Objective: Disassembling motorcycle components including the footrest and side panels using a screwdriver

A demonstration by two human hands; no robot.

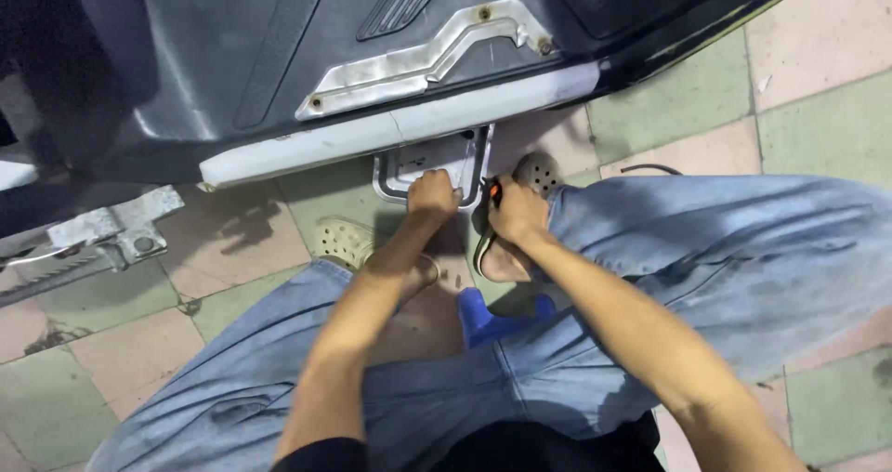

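Checkered floor tiles (818,54) in faded pink and green are filling the background, and a person is squatting on them in loose blue jeans (743,249) and pale perforated clogs (346,240). Above the knees, the grey plastic underside of a scooter body (279,54) is tilting across the top of the view, with a white lower edge strip (390,130) and a scuffed metal plate (418,59) screwed onto it.

Just under that strip, a bent metal bracket (437,167) is hanging down. The left hand (433,196) is closing over the bracket's lower bar, fingers curled together around it. The right hand (517,210) is sitting just beside it, fingers wrapped shut on a tool with a red and black handle (495,191); the tool's tip is hidden, so the point it is meeting cannot be told. A blue object (483,321) is lying on the floor between the feet. At far left, a grey metal stand part (116,226) is jutting out.

To do this well, the left hand should be holding the bracket steady while the right is keeping the tool square to its fastener, pressing firmly so it is not slipping.
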